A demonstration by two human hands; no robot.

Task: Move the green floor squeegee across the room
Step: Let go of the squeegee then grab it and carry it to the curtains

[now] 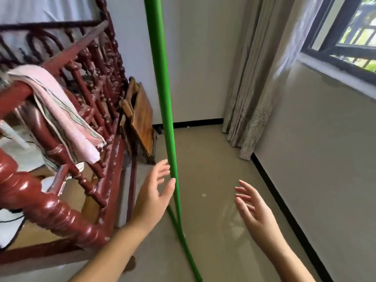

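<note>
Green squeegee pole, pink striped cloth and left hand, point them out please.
Green squeegee pole (165, 94), head view, mid-shaft.
Pink striped cloth (61, 100), head view, draped middle.
Left hand (153, 192), head view, palm.

Squeegee (165, 110) pole runs out the frame's top edge; its head leaves the bottom edge, blade unseen. My left hand (155, 192) covers a short stretch of pole. Bench (61, 151) at left blurred, cut by left edge.

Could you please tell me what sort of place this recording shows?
Probably a room in a home, perhaps a bedroom: a carved red wooden bed frame draped with a pink towel, floor-length curtains beside a window, and a tiled floor.
</note>
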